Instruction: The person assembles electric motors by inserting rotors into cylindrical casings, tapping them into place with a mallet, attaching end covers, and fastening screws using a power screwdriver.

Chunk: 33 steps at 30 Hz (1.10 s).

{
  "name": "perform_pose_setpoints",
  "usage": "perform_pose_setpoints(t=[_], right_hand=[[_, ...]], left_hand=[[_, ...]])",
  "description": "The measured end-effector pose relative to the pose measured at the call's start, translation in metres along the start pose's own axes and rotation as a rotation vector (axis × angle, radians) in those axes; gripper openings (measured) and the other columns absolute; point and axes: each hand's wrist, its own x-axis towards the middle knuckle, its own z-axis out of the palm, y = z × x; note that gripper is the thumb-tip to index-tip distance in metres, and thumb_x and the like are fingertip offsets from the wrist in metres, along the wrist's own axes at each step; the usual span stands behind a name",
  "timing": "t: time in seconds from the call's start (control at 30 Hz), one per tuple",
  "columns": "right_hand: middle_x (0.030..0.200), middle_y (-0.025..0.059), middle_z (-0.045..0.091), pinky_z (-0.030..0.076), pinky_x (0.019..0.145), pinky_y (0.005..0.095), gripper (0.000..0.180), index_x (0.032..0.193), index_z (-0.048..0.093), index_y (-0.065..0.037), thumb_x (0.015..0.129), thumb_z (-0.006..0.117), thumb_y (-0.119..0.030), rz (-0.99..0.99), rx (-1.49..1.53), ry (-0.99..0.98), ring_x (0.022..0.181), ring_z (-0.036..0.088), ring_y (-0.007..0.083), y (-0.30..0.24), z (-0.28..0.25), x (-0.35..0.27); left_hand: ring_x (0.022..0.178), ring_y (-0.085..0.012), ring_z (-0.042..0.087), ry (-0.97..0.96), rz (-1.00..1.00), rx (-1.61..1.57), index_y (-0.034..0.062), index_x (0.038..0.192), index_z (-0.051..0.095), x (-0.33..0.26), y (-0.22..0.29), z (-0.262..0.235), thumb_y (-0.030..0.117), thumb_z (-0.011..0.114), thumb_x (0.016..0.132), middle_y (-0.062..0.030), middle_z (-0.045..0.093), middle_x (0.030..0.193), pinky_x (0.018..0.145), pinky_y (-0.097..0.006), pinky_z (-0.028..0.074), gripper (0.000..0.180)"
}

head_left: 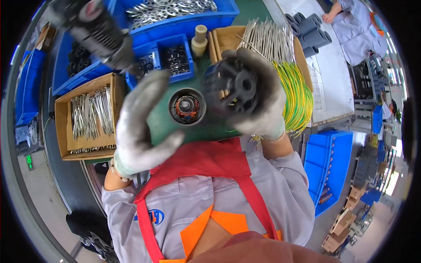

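Observation:
My right hand (268, 103), in a pale work glove with dark fingers, grips a black round plastic housing (245, 85) with a raised hub and openings, blurred by motion. It is held up over the right part of the green work surface (160, 120). To its left a round motor body (187, 106) stands upright, with copper windings and a central shaft showing from above. My left hand (133, 127), gloved alike, is left of the motor body. Its thumb and fingers are spread apart with nothing between them, though the fingers are blurred.
A dark power tool (103, 37) hangs at the upper left. Boxes of metal rods (92, 111) and green-yellow wires (296, 96) flank the surface. Blue bins (190, 52) of small parts and a cream cylindrical piece (199, 41) stand behind. Another person's hand (332, 13) is at the far right.

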Motion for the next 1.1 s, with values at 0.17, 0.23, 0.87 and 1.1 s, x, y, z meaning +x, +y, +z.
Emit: perform_pose_setpoints(t=[0.17,0.23,0.87,1.1], right_hand=[[0.125,0.0199,0.062,0.051,0.097,0.0372,0.077,0.129,0.056,0.005,0.061,0.088,-0.013,0.072,-0.275,-0.351,0.113,0.063,0.0274,0.007,-0.024,0.006],[0.126,0.0222,0.061,0.051,0.096,0.0389,0.078,0.127,0.057,0.005,0.06,0.09,-0.017,-0.022,-0.333,-0.312,0.114,0.063,0.0311,0.014,-0.019,0.001],[0.135,0.0232,0.049,0.05,0.094,0.0452,0.085,0.136,0.048,-0.001,0.065,0.085,-0.029,-0.044,-0.41,-0.317,0.117,0.056,0.0415,0.016,-0.005,-0.002],[0.143,0.0251,0.042,0.046,0.1,0.0466,0.088,0.141,0.042,-0.002,0.069,0.083,-0.03,-0.109,-0.338,-0.369,0.123,0.05,0.0429,0.024,-0.013,-0.003]], left_hand=[[0.125,-0.0419,0.054,-0.019,-0.121,0.336,-0.0009,0.121,0.064,-0.014,-0.021,0.015,0.037,0.087,0.067,-0.0194,0.061,0.127,0.106,-0.052,0.041,0.07],[0.121,-0.0414,0.057,0.03,-0.081,0.271,0.0003,0.119,0.066,-0.016,-0.031,0.022,0.038,0.087,0.067,-0.0172,0.064,0.123,0.104,-0.051,0.044,0.068],[0.116,-0.0312,0.058,0.242,-0.514,-0.328,-0.0055,0.109,0.067,-0.035,-0.042,0.051,0.031,0.084,0.077,-0.0174,0.062,0.12,0.101,-0.042,0.044,0.052],[0.115,-0.0329,0.058,0.277,-0.456,-0.243,0.0001,0.112,0.066,-0.037,-0.044,0.054,0.034,0.085,0.075,-0.017,0.063,0.118,0.103,-0.046,0.042,0.054]])
